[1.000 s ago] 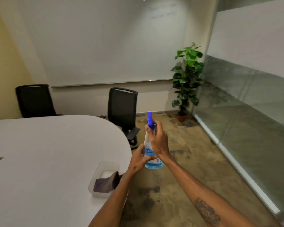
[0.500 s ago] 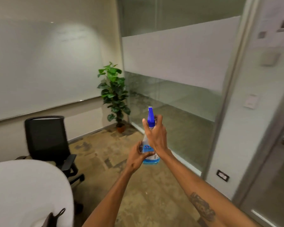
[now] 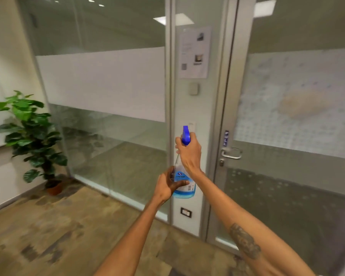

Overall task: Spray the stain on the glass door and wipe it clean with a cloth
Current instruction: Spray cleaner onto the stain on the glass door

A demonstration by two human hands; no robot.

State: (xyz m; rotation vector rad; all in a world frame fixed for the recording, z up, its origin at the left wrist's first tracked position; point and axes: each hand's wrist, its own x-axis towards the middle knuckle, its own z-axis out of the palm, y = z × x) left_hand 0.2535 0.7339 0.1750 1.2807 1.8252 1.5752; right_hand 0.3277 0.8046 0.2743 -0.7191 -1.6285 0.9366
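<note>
Both hands hold a clear spray bottle (image 3: 184,189) with blue liquid and a blue trigger head, upright at the centre of the head view. My right hand (image 3: 188,154) wraps its neck just under the trigger. My left hand (image 3: 167,186) cups the lower body from the left. To the right stands the glass door (image 3: 291,176) in a grey metal frame, with a dotted frosted band. A yellowish smeared stain (image 3: 304,103) sits on that band, above and to the right of the bottle. No cloth is in view.
A metal door handle (image 3: 231,153) with a lock is on the door's left edge. A glass partition (image 3: 108,86) runs to the left. A potted plant (image 3: 34,136) stands in the left corner. A paper notice (image 3: 195,51) hangs on the post.
The view has swung right, from the white table and black chairs past the plant to the glass door. Both hands have kept the same grip on the bottle.
</note>
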